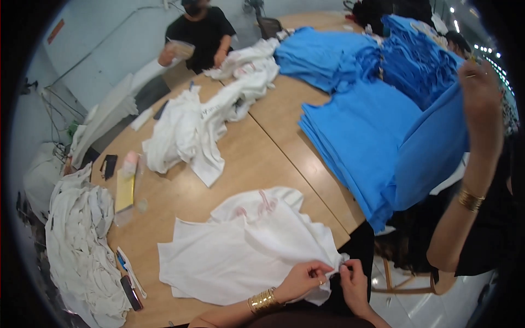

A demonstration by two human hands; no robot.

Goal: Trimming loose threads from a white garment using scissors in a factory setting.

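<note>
A white garment (pixel 235 257) with a faint red print lies spread on the table in front of me. My left hand (pixel 304 280), below a wide gold bracelet (pixel 262 299), pinches its edge at the right end. Close beside it, my right hand (pixel 354 281) is closed on the same gathered edge, just past the table's rim. The fingertips of both hands nearly meet there. What small part of the garment lies between them is hard to make out.
Blue garments (pixel 366 115) are stacked at the right, where a co-worker's raised arm (pixel 481 120) lifts one. White garments (pixel 186 131) lie mid-table; more are heaped at the left (pixel 85 251). A yellow pad (pixel 124 191) and phone (pixel 131 293) lie nearby. Another person (pixel 199 35) stands across.
</note>
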